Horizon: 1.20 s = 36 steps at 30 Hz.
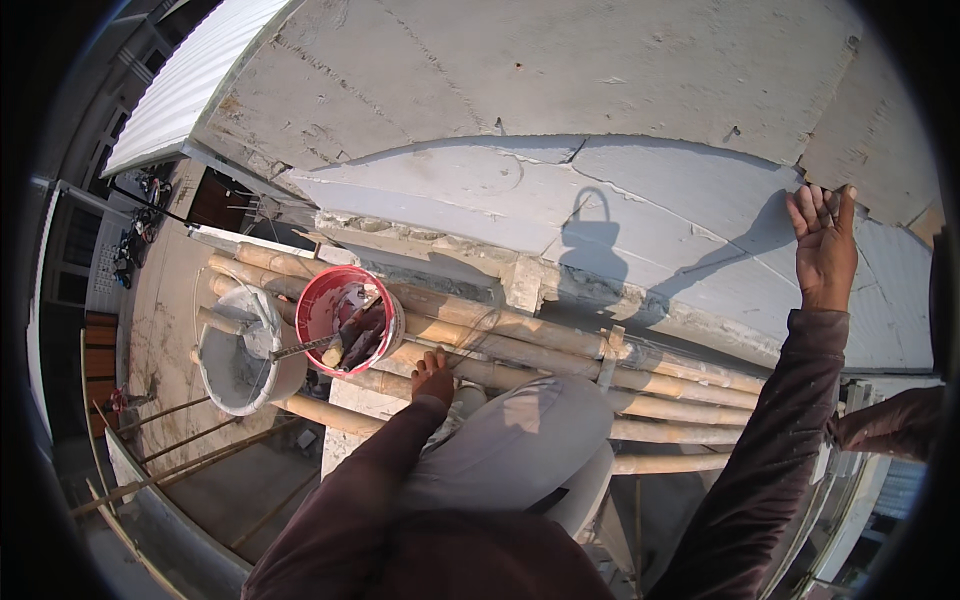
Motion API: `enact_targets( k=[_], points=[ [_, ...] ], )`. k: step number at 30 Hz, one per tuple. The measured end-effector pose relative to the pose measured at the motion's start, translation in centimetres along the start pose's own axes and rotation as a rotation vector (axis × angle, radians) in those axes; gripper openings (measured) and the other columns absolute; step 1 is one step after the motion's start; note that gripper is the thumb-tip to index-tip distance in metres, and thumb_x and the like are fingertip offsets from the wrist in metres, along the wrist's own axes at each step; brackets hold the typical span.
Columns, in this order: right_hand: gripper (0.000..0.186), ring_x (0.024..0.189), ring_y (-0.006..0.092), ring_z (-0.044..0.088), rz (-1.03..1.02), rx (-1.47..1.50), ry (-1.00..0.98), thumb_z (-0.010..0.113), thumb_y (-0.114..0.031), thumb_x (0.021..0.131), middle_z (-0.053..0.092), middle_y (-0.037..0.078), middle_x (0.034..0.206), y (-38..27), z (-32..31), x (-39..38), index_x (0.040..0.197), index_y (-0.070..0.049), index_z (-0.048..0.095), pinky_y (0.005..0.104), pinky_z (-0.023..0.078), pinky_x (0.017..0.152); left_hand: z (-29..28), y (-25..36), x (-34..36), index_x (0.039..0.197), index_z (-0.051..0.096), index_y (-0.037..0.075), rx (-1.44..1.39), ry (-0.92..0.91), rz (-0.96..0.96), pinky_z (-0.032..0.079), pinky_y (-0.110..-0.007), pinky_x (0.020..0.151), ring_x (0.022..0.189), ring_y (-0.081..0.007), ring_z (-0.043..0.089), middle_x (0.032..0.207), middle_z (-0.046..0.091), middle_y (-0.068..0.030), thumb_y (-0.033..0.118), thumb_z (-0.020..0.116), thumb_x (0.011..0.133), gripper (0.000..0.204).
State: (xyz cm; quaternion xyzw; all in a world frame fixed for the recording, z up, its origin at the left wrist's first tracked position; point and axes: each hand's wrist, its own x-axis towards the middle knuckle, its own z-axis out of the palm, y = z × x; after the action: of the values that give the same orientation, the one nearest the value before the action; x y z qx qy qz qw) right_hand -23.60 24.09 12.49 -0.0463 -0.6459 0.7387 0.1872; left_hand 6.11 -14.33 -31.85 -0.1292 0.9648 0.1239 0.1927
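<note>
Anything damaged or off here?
Yes. The rough grey concrete ledge below the smooth pale-grey wall blocks looks crumbly, its edge ragged against their straight joints. A short dark gap breaks the blocks' top edge. Near the right hand, the flat grey-brown slab has an uneven lower edge.

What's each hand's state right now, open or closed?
Left hand: open, back up, resting at the bamboo poles, nothing visibly held.
Right hand: open, raised to the grey wall, nothing visibly held.

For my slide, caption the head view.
Right hand raised at the wall, left hand low by bamboo poles and a red-rimmed bucket.
</note>
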Motion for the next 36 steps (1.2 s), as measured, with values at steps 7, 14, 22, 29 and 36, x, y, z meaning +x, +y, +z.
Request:
enact_targets(
  k=[7,14,22,29,36],
  points=[
    [0.08,0.127,0.0352,0.055,-0.039,-0.011,0.022,0.061,-0.046,0.099,0.045,0.031,0.136,0.6,-1.2,0.9,0.138,0.017,0.03,0.0437,0.052,0.106,-2.4,-0.4,0.1,0.143,0.041,0.004,-0.034,-0.057,0.048,0.038,-0.048,0.103,0.124,-0.0342,0.049,0.132,0.049,-0.0173,0.033,0.068,0.084,0.07],
    [0.078,0.13,0.033,0.053,-0.043,-0.002,0.0,0.06,-0.043,0.1,0.044,0.027,0.139,1.2,-0.9,1.1,0.145,0.011,0.028,0.0425,0.049,0.108,-12.3,-3.4,-6.2,0.131,0.054,0.003,-0.312,-0.27,0.304,0.046,-0.046,0.101,0.121,-0.0353,0.056,0.128,0.055,-0.02,0.037,0.066,0.092,0.053],
    [0.076,0.136,0.0313,0.048,-0.076,-0.036,0.031,0.06,-0.044,0.1,0.04,0.027,0.144,0.8,-5.3,3.1,0.146,0.007,0.027,0.0427,0.043,0.115,-34.6,-12.0,-4.6,0.1,0.066,0.0,-0.908,-0.406,0.173,0.05,-0.028,0.079,0.086,-0.0094,0.063,0.086,0.067,-0.0033,0.03,0.057,0.104,0.031],
    [0.051,0.118,0.0248,0.059,-0.018,0.072,-0.021,0.06,-0.041,0.101,0.054,0.017,0.124,1.6,-5.6,3.6,0.131,-0.002,0.045,0.0406,0.049,0.108,-23.6,-16.6,8.8,0.097,0.07,0.0,-0.22,-0.309,0.428,0.055,-0.042,0.08,0.084,-0.0307,0.07,0.091,0.071,-0.0179,0.022,0.063,0.09,0.024],
    [0.036,0.101,0.0182,0.064,-0.021,0.058,0.003,0.06,-0.043,0.1,0.061,0.008,0.102,0.7,-3.9,0.6,0.107,-0.008,0.055,0.0386,0.053,0.101,-16.4,-16.4,16.2,0.106,0.074,0.006,0.339,-0.378,0.427,0.057,-0.044,0.089,0.1,-0.0342,0.071,0.102,0.074,-0.0166,0.017,0.062,0.088,0.025]
  ],
)
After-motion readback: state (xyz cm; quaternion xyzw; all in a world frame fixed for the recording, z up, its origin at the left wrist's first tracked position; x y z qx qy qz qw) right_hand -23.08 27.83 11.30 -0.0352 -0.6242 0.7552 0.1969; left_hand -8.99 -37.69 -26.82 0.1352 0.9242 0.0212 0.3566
